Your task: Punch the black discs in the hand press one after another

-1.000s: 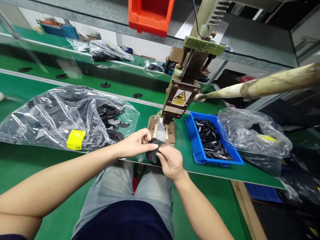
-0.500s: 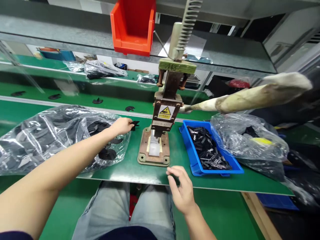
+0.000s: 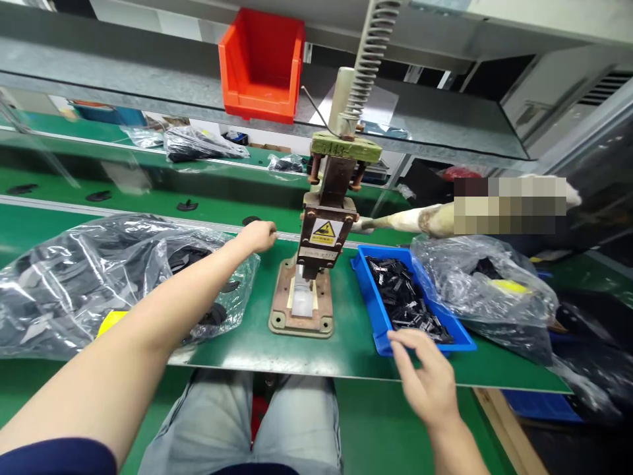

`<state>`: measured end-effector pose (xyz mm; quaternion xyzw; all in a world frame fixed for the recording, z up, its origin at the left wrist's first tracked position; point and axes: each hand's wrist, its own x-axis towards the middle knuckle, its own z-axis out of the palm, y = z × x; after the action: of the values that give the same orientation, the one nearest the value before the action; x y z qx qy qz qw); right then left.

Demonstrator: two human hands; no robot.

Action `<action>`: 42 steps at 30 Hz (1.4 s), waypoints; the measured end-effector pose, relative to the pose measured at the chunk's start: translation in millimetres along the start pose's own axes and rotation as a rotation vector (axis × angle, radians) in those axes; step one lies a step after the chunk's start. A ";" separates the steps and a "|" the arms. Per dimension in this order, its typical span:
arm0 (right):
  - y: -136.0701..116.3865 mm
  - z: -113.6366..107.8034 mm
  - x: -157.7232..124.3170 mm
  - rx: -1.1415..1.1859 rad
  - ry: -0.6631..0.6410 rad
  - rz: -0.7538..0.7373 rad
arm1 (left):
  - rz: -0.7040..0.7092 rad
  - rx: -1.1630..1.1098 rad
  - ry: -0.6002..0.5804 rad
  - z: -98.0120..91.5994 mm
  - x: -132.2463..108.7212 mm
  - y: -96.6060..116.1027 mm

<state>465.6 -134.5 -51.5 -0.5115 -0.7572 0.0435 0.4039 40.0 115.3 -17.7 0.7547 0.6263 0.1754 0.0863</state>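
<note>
My left hand [image 3: 259, 236] reaches out beyond the clear plastic bag [image 3: 133, 231], with its fingers curled. Whatever they hold, if anything, is hidden. Just behind it, on the green strip at the back, lies a curved black piece [image 3: 251, 220]. Black pieces of a similar look fill the bag under my left forearm. My right hand [image 3: 428, 376] is at the front edge of the blue bin [image 3: 378, 330], thumb and fingers apart and nothing visible between them. Small black parts [image 3: 403, 290] are heaped in that bin. Between my hands stands a hand press [image 3: 324, 231] with a pale block [image 3: 302, 300] on its base.
More black pieces [image 3: 99, 196] lie spaced along the rear strip. An orange-red bin [image 3: 262, 66] sits on the shelf above. The press's wrapped lever [image 3: 435, 218] sticks out to the right, over another plastic bag [image 3: 484, 290]. The bench's front edge [image 3: 356, 379] runs above my lap.
My left hand has moved up and slightly right; the black piece seen in its fingers before is out of sight. My right hand has moved right, from before the press to the blue bin.
</note>
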 end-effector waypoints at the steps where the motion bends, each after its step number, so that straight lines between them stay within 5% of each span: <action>1: 17.2 -6.9 10.7 -0.083 -0.035 0.058 | -0.011 0.007 -0.017 -0.7 -18.6 -5.7; 6: 90.9 -20.4 68.9 -0.458 -0.427 0.235 | 0.096 -0.134 -0.031 7.6 -130.9 -7.1; 11: 107.7 -4.6 96.3 -0.582 -0.622 0.230 | 0.205 -0.233 0.171 44.1 -220.9 10.6; 15: 104.6 2.0 100.6 -0.682 -0.616 0.273 | 0.274 -0.289 0.254 65.2 -247.3 15.0; 23: 89.9 -12.3 103.4 -0.648 -0.423 0.265 | 0.232 -0.365 0.280 67.5 -247.6 11.7; 27: 64.2 -16.6 105.4 -0.570 -0.294 0.278 | 0.237 -0.373 0.266 65.6 -249.7 11.4; 31: 10.1 -7.4 90.7 -0.436 -0.207 0.230 | 0.229 -0.396 0.277 64.0 -251.3 11.0; 36: -75.3 44.9 50.0 -0.180 -0.358 -0.021 | 0.196 -0.545 0.312 54.9 -260.6 36.1; 42: -131.5 104.1 16.0 -0.067 -0.409 -0.202 | 0.159 -0.889 0.059 40.2 -278.0 90.4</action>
<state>297.7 -147.6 -49.2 -0.4269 -0.8717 0.0804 0.2269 94.9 -170.4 -66.8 0.6849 0.4323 0.4547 0.3703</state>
